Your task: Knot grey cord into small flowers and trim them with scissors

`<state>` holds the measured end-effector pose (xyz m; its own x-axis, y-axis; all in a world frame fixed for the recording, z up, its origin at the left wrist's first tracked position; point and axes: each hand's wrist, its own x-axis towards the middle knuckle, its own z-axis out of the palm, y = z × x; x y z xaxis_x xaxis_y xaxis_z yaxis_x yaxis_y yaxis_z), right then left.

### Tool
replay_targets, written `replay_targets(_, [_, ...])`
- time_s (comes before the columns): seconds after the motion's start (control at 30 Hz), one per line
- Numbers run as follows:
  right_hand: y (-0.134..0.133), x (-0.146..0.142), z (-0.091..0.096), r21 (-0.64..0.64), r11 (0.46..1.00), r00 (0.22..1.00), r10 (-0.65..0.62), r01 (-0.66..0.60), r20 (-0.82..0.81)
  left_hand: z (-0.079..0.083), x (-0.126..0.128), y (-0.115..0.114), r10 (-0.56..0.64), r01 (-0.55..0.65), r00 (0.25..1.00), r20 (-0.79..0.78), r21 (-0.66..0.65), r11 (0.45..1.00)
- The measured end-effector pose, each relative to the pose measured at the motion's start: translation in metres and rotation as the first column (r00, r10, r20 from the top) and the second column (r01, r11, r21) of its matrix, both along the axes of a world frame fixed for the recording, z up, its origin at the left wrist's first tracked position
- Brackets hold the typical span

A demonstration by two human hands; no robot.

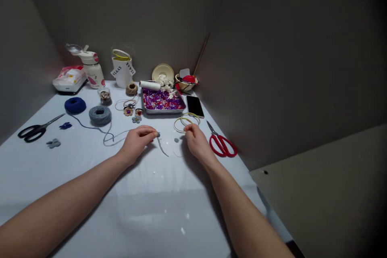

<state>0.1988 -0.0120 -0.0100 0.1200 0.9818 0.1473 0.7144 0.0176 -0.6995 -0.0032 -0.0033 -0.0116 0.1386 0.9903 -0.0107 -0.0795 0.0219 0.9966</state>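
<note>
My left hand (137, 142) is closed in a pinch on a small grey-blue yarn piece (158, 134), and a yarn tail (162, 148) hangs from it onto the table. Grey-blue yarn also runs from behind this hand towards a ball of grey-blue yarn (100, 115). My right hand (196, 140) is closed too, its fingertips at the near edge of some thin yellow rings (178, 130); what it pinches is hidden. Between the hands lies a small round grey-blue piece (176, 140), with a fine curved thread (177, 155) below it.
Red-handled scissors (223, 145) lie right of my right hand, near a phone (195, 107). Behind stands a metal tray (165, 111) of purple and red beads. Black scissors (38, 130), blue yarn (75, 105) and a grey flower-shaped piece (53, 143) are at left. Bottle (94, 74) stands behind.
</note>
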Motion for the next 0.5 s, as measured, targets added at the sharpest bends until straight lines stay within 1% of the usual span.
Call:
replay_targets(0.1, [-0.008,-0.008,0.005,-0.084,0.994,0.97,-0.046,0.068,0.237,0.001,0.0,0.0,-0.003,0.003,1.0,-0.012,0.009,1.0])
replay_targets(0.17, [-0.012,-0.013,0.007,-0.087,0.995,0.932,-0.015,0.05,0.363,0.0,0.0,0.0,0.001,0.0,1.0,-0.02,0.01,1.0])
replay_targets(0.2, [-0.012,-0.014,0.008,-0.083,0.996,0.917,-0.002,0.038,0.398,0.0,0.0,0.0,0.001,-0.001,1.0,-0.025,0.01,1.0])
replay_targets(0.27, [-0.011,-0.014,0.008,-0.096,0.995,0.908,0.032,0.008,0.418,0.0,0.0,0.001,0.002,-0.002,0.999,-0.035,0.013,1.0])
replay_targets(0.37, [-0.009,-0.012,0.007,-0.117,0.992,0.923,0.095,-0.054,0.372,0.0,0.001,0.001,-0.002,0.002,0.999,-0.036,0.015,1.0])
replay_targets(0.5, [-0.012,-0.01,0.005,-0.117,0.97,0.934,0.235,-0.211,0.267,0.0,0.001,0.001,-0.006,0.007,0.999,-0.039,0.013,1.0])
